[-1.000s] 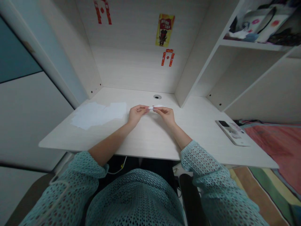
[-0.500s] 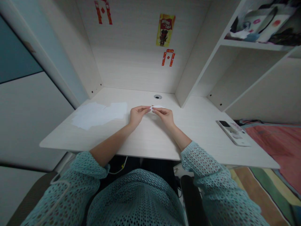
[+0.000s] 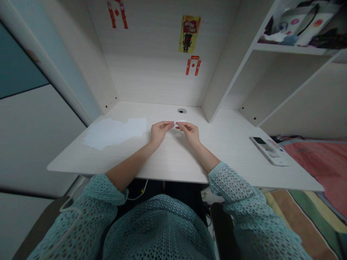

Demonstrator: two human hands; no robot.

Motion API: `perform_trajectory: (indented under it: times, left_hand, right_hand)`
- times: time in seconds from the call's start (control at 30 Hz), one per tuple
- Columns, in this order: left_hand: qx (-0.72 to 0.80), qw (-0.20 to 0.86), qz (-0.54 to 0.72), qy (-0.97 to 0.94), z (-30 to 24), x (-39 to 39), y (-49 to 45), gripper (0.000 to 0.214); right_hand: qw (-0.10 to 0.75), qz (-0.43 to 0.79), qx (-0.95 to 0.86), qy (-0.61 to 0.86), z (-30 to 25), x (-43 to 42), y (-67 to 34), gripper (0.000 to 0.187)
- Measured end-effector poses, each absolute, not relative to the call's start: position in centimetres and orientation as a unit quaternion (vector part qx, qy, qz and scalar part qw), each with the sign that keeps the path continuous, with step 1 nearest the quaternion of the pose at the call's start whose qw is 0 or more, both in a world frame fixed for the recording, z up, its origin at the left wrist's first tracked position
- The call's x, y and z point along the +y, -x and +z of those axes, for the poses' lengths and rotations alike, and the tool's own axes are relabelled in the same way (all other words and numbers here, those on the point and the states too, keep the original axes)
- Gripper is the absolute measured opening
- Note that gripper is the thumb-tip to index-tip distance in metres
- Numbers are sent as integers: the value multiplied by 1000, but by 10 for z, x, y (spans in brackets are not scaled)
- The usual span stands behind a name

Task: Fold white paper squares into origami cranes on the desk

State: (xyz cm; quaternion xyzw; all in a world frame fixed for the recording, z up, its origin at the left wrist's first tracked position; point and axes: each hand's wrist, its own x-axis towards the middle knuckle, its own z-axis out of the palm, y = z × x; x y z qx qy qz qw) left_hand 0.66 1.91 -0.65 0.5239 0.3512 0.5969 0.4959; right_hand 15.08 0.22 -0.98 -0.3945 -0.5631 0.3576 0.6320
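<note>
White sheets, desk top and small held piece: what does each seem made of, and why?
White sheets: probably paper, matt, thin and flat. Desk top: perhaps laminated board, satin, faintly grained. Small held piece: possibly paper, white; mostly hidden, finish unclear.

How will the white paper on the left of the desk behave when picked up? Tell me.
The white paper is probably light and floppy, since it looks thin. Lying flat on the desk, it seems unlikely to roll or tip, but may slide if pushed.
</note>
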Motion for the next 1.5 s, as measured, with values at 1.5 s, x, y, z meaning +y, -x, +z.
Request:
perform_trajectory:
  times: [1.5]
  left_hand:
    - [362, 612, 527, -465, -11, 21, -2, 29]
  right_hand:
    - [613, 286, -596, 434, -26, 15, -159, 26]
